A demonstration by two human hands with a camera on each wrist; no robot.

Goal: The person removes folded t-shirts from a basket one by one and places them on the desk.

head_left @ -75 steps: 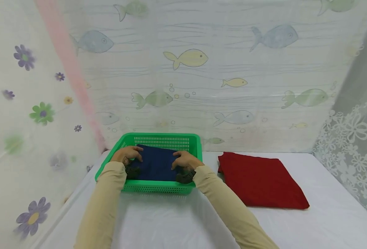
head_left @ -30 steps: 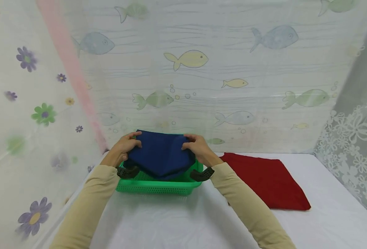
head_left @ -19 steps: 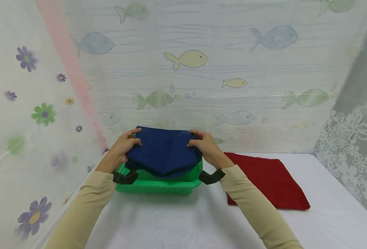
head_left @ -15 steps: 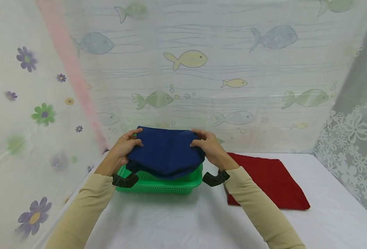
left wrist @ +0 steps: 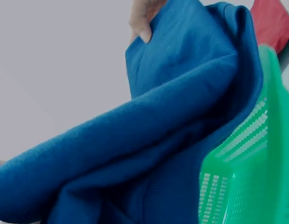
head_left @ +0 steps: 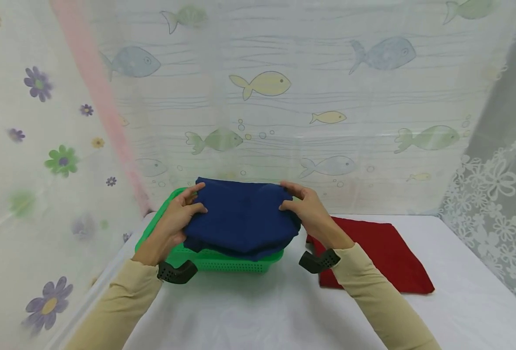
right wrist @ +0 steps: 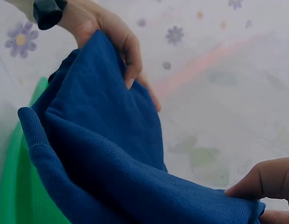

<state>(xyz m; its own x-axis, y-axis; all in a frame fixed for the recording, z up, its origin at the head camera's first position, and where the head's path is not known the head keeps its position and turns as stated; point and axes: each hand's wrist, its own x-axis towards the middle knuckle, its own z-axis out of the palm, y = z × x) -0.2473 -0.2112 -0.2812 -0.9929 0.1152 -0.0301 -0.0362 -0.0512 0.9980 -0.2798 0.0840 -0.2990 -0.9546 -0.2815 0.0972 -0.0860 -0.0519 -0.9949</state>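
Observation:
A folded navy-blue cloth (head_left: 244, 216) hangs between my two hands above the green plastic basket (head_left: 236, 265), its lower edge sagging. My left hand (head_left: 175, 215) pinches its left side, thumb on the near face and fingers behind. On the right side, my right hand (head_left: 311, 210) pinches it the same way. Loose layers of the blue cloth (left wrist: 167, 116) fold over one another in the left wrist view. Seen from the right wrist, the left hand (right wrist: 114, 37) grips the far side, and the right thumb (right wrist: 263, 179) presses on the near corner. Much of the basket is hidden behind the cloth.
A folded red cloth (head_left: 384, 257) lies flat on the white-covered table (head_left: 240, 316), to the right of the basket, partly behind the right forearm. A curtain printed with fish (head_left: 266, 83) hangs behind the table. Each wrist wears a black camera band (head_left: 176, 272).
The blue cloth has risen out of the basket, gripped by both hands, and shifted right and nearer. The hands have spread slightly apart. The basket and red cloth have stayed in place.

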